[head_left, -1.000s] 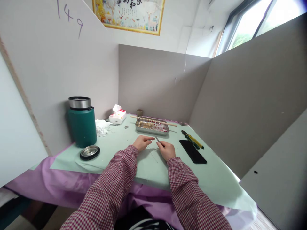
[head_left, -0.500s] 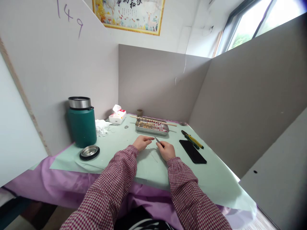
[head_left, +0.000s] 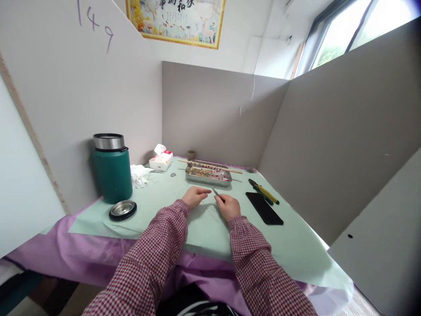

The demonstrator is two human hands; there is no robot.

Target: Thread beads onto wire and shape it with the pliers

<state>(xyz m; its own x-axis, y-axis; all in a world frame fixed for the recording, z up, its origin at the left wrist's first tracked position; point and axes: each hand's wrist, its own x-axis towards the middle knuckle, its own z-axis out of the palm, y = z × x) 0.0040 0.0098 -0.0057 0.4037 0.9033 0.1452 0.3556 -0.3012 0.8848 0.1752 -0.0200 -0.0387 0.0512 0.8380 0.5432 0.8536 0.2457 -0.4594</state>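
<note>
My left hand (head_left: 194, 196) rests on the pale green table cover (head_left: 164, 206), fingers pinched together toward the right; what they pinch is too small to name. My right hand (head_left: 229, 206) is closed around a small metal tool (head_left: 216, 192) whose tip points at the left fingertips. A thin wire or thread (head_left: 210, 210) lies on the cover between the hands. Just beyond the hands stands a metal tray (head_left: 208, 175) holding red and gold beads, with a wooden stick (head_left: 210, 166) lying across it.
A green flask (head_left: 112, 169) stands at the left with its lid (head_left: 123, 209) lying in front. Crumpled tissue (head_left: 140, 174) and a tissue pack (head_left: 161, 160) sit behind. A black phone (head_left: 264, 208) and pliers (head_left: 263, 191) lie at the right. Grey partitions enclose the desk.
</note>
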